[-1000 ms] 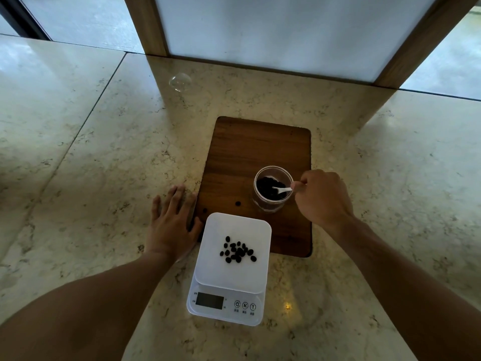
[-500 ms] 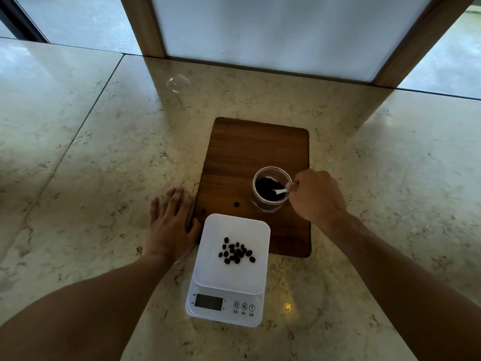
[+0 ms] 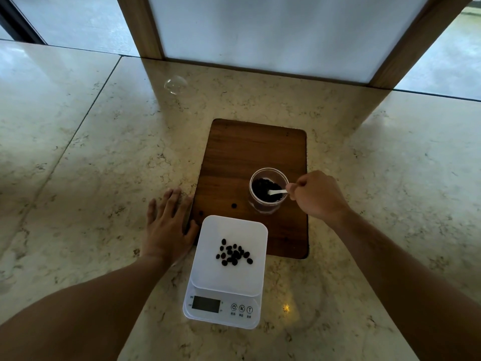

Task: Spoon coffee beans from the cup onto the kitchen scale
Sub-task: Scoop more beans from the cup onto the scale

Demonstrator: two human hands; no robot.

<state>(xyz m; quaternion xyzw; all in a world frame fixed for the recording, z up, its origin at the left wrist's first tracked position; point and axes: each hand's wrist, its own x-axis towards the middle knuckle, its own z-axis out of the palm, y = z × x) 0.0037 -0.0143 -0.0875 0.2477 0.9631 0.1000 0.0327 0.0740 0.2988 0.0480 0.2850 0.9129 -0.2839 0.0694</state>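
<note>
Here, right of centre in the frame, the right hand (image 3: 318, 195) is closed, its fingers pinching the handle end of a small white spoon (image 3: 277, 192), whose bowl dips into the dark coffee beans (image 3: 264, 190) inside one clear cup (image 3: 268, 190). The spoon projects leftward from the fingertips, across the cup's right rim. The cup stands upright on a dark wooden board (image 3: 250, 152), in its lower right part. Below the cup, at lower centre, one white kitchen scale (image 3: 229, 269) overlaps the board's near edge; its platform carries a loose cluster of beans (image 3: 234, 253), roughly seventeen, though some overlap and the exact count cannot be told. Two stray beans (image 3: 234, 205) lie on the board between cup and scale. The left hand (image 3: 169, 227) lies flat, palm down, fingers spread and holding nothing, on the marble counter (image 3: 104, 152) just beside the scale's left edge, its fingertips touching the board's left edge.
</note>
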